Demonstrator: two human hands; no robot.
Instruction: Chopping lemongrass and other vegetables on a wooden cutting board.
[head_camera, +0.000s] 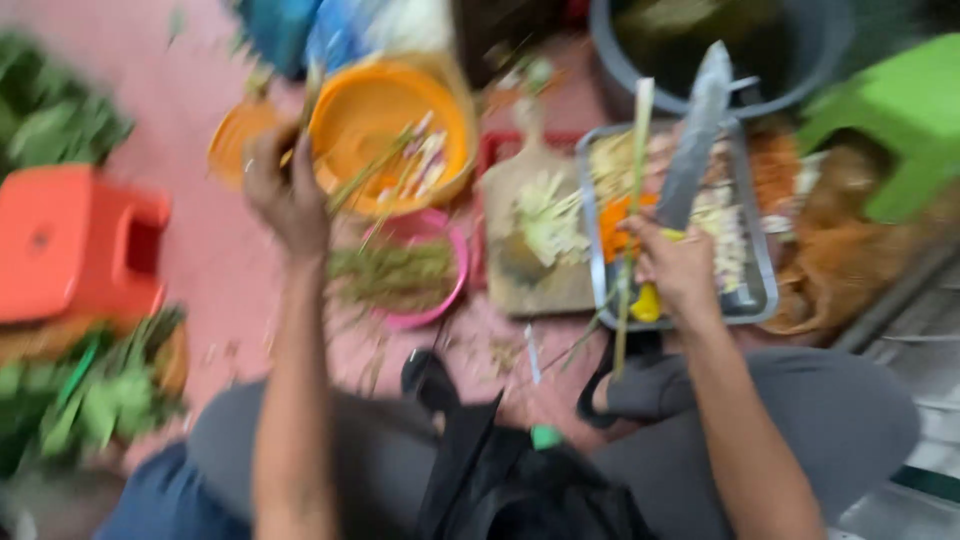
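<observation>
The picture is blurred by motion. My right hand (675, 265) grips a big knife (695, 135) with a yellow handle, its blade pointing up over a metal tray (757, 290), and also holds a long green stalk (632, 210). My left hand (285, 195) is raised at the rim of an orange bowl (385, 100) and is closed on a thin green stem; what else it holds I cannot make out. I am seated on the floor with grey trousers.
A wooden cutting board (530, 270) with chopped pale pieces lies beside the tray. A pink bowl (440, 300) holds green stalks. An orange stool (75, 245) and leafy greens (90, 395) sit left; a green stool (900, 120) and grey tub (620, 60) right.
</observation>
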